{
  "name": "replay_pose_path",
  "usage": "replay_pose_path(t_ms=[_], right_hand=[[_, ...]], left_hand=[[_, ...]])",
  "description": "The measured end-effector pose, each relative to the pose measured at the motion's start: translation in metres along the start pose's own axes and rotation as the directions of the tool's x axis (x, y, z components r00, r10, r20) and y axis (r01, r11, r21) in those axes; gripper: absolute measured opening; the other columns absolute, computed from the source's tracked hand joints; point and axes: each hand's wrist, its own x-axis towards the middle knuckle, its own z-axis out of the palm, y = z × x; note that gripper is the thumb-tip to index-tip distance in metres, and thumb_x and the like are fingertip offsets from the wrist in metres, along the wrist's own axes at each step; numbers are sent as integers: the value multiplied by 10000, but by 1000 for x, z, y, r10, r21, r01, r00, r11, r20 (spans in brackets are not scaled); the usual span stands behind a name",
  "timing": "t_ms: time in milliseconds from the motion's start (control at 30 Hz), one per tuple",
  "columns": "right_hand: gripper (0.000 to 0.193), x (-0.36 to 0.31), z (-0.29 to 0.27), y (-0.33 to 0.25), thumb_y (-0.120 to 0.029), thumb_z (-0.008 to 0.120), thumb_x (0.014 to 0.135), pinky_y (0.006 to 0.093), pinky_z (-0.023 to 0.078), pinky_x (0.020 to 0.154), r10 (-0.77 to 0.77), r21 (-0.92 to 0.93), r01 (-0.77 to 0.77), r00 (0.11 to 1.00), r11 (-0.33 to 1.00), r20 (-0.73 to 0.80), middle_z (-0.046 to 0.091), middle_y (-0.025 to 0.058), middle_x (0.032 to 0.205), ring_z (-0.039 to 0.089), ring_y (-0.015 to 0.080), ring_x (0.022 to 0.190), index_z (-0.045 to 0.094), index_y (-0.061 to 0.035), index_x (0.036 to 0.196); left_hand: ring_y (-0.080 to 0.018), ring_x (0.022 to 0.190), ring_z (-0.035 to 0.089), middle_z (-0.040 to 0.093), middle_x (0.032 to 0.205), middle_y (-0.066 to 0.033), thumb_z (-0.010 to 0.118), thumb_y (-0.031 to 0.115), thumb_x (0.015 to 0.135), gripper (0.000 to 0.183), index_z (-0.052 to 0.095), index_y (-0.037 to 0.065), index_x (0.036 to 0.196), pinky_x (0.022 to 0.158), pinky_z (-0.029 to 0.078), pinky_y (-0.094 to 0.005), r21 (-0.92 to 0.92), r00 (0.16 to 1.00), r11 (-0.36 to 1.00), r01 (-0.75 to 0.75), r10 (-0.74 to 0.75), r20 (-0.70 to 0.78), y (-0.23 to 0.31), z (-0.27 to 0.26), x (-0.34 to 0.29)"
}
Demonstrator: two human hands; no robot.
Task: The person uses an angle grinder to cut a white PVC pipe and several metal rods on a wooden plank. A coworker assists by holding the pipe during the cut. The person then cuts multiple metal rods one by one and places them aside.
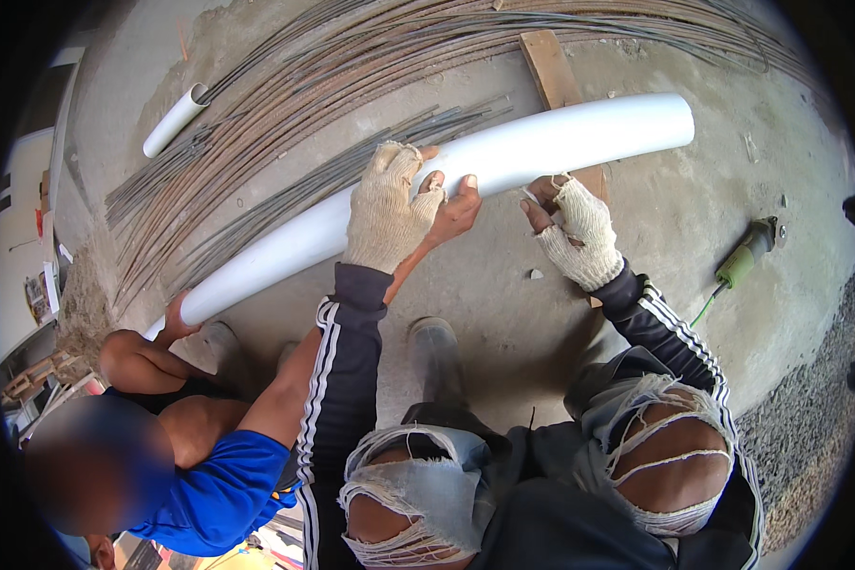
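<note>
The gloved left hand (382, 211) lay bent over the white pipe (560, 138), its grip unclear; the gloved right hand (581, 233), just beside the pipe, had thumb and fingers drawn close, pinching what could not be told. Around spread a dusty concrete floor (489, 285), strewn with rusty rods (275, 114), gravel (812, 423) edging its right. The pipe looked long, smooth and round, passing over a wooden plank (549, 71).

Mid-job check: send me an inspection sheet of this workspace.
Surface: grey concrete floor, stained and dusty.
Job's things: long white pipe, crossing over a wooden plank.
Clutter: steel rods beyond it; short white pipe at left.
Hands: gloved left hand on the long pipe, beside a co-worker's bare hand; gloved right hand near it, contents unclear.
Cables: green cord on the green angle grinder, right.
Surroundings: co-worker in blue shirt at left; gravel far right.
</note>
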Motion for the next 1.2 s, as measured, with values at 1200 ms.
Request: replay_pose_path(t_ms=[1200], right_hand=[[189,-117,-18,-38,-114,700,890,460,592,823,645,-474,-438,510,764,570,754,158,916,749,379,921,719,-60,1069]], left_hand=[[-299,1271,653,669,1339,-104,749,358,964,406,746,201,1339,1085,546,-449,-51,971,984,-172,178,157,-56,31,28]])
